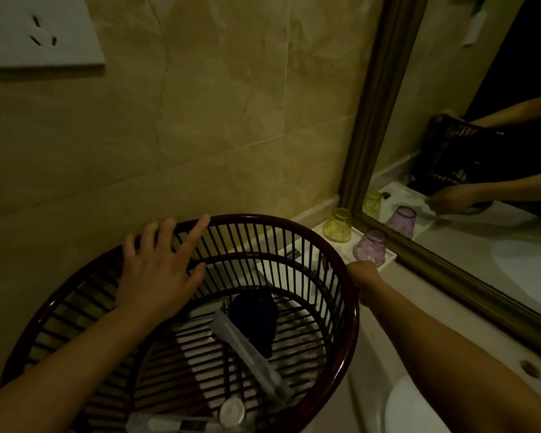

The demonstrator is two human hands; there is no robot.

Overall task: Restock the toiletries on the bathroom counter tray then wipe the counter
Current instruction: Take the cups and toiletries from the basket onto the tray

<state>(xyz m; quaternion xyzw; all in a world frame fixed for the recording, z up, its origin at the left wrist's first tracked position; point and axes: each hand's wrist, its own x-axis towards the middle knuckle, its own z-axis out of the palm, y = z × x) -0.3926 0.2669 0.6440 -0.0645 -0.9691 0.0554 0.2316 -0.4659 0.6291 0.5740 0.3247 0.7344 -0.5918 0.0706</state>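
Basket: dark red slatted plastic basket (341, 264), light, rigid; best held at rim.
Left hand (156, 270): fingers spread on rim.
Right hand (361, 273): fingers hidden, cannot tell.

Left hand (156, 270): bare; no ring, no glove; short plain nails
Left forearm (75, 354): bare to the frame edge; no sleeve, no watch, no band
Right hand (364, 275): bare; fingers out of sight
Right forearm (444, 348): bare; no sleeve, no strap
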